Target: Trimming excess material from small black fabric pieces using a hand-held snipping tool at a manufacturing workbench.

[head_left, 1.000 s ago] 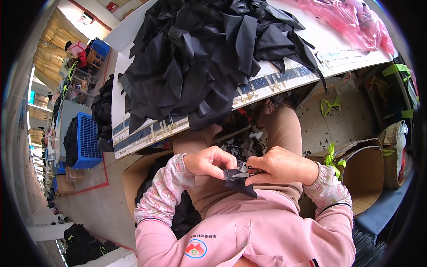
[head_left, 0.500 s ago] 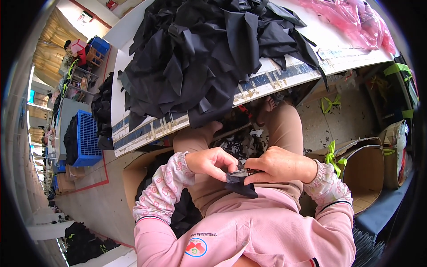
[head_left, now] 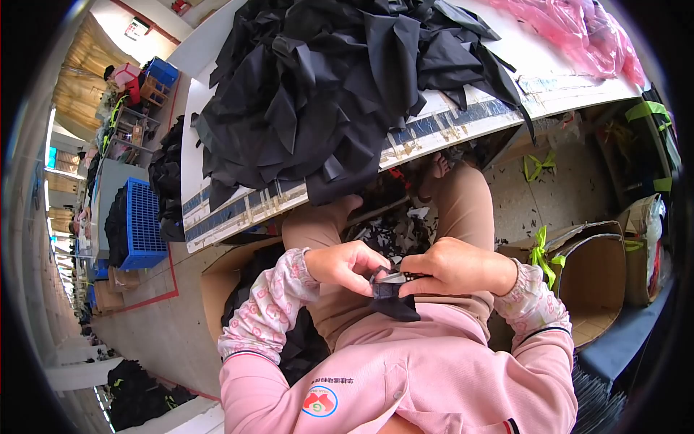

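Cloth (head_left: 396, 307), pinched in the left hand (head_left: 345, 265), appears mid-trim, right hand's grip (head_left: 454, 267) clasping scissors (head_left: 394, 278); a heap (head_left: 311, 101), perhaps untrimmed, crowds the worktop (head_left: 524, 54).

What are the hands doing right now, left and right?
Left hand: closed, pinching the black fabric piece.
Right hand: closed, holding the small scissors.

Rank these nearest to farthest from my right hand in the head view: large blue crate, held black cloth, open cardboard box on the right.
1. Black cloth, just left.
2. Cardboard box, at right.
3. Blue crate, far left.
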A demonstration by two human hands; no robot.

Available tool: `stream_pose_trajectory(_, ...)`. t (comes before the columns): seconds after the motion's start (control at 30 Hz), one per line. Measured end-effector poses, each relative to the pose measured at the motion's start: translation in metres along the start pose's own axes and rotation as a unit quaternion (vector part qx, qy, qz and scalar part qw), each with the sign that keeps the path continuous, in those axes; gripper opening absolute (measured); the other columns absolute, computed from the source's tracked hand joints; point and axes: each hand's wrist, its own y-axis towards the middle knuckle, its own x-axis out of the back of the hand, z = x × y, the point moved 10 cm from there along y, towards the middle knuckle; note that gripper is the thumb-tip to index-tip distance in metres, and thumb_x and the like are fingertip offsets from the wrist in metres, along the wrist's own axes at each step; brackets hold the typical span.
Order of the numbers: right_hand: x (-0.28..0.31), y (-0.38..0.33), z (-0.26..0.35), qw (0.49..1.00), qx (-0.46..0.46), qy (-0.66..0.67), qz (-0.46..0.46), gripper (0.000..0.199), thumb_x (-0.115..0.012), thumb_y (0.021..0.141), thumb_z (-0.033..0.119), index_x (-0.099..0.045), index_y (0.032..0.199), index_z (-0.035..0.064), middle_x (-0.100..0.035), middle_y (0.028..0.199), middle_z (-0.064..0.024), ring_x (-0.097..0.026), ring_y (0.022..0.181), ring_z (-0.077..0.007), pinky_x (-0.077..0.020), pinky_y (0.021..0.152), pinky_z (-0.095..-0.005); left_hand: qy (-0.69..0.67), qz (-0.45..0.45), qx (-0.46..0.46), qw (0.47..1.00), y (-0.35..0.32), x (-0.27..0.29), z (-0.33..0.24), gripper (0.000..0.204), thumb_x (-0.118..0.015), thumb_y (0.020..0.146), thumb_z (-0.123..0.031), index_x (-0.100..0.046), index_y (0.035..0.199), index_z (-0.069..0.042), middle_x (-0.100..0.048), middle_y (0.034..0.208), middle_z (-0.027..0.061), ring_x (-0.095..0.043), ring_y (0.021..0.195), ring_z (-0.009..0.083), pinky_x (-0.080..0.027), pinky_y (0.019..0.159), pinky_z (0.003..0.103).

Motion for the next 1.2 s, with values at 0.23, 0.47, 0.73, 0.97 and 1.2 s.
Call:
stream_pose_trajectory(0.23, 0.025, -0.02, -0.014, 0.973, -0.076, -0.026, -0.216, 0.035, -0.069, 0.084, 0.033, -0.054, 0.081, 0.0019, -0.059, 0.061, -0.0166, -0.06, 0.056, -0.0368, -0.0465, 0.05, -0.0423, -0.029, -0.259, -0.131, 0.957, -0.015, 0.036, -0.004, 0.015, -0.063, 0.085, -0.001, -0.061, 0.1, 0.0, -0.056, 0.098, -0.0021, -0.052, 0.092, 0.0058, -0.043, 0.086, 0.022)
stream_pose_trajectory(0.47, 0.019, -0.014, 0.001, 0.958, -0.053, -0.1, -0.263, 0.034, -0.07, 0.083, 0.031, -0.052, 0.084, 0.0028, -0.062, 0.062, -0.0118, -0.061, 0.053, -0.032, -0.0476, 0.048, -0.0388, 0.028, -0.411, -0.239, 0.879, -0.032, 0.038, -0.025, 0.012, -0.061, 0.086, 0.002, -0.061, 0.097, 0.001, -0.054, 0.095, -0.001, -0.052, 0.09, 0.0073, -0.042, 0.086, 0.024)
stream_pose_trajectory(0.73, 0.027, -0.014, -0.005, 0.963, -0.063, -0.02, -0.26, 0.036, -0.072, 0.082, 0.032, -0.051, 0.081, 0.0029, -0.056, 0.057, -0.0134, -0.057, 0.051, -0.0352, -0.0438, 0.046, -0.0396, 0.067, -0.418, -0.259, 0.868, -0.037, 0.03, -0.038, 0.006, -0.062, 0.085, 0.004, -0.059, 0.09, 0.002, -0.051, 0.097, 0.0015, -0.05, 0.09, 0.0094, -0.04, 0.083, 0.023)
stream_pose_trajectory(0.97, 0.023, -0.012, -0.011, 0.97, -0.087, -0.013, -0.227, 0.035, -0.069, 0.084, 0.034, -0.054, 0.084, 0.002, -0.061, 0.061, -0.0145, -0.061, 0.057, -0.0356, -0.0477, 0.051, -0.042, 0.062, -0.417, -0.258, 0.869, -0.034, 0.032, -0.034, 0.006, -0.061, 0.085, 0.004, -0.059, 0.09, 0.002, -0.051, 0.096, 0.0015, -0.05, 0.089, 0.0093, -0.04, 0.083, 0.023)
stream_pose_trajectory(1.2, 0.025, -0.012, 0.001, 0.957, -0.049, -0.106, -0.265, 0.037, -0.069, 0.084, 0.034, -0.048, 0.076, 0.004, -0.053, 0.053, -0.0139, -0.056, 0.05, -0.0351, -0.0433, 0.045, -0.0414, 0.05, -0.412, -0.256, 0.873, -0.031, 0.03, -0.031, 0.01, -0.061, 0.085, 0.006, -0.06, 0.094, 0.003, -0.053, 0.099, 0.0024, -0.052, 0.093, 0.0098, -0.042, 0.085, 0.024)
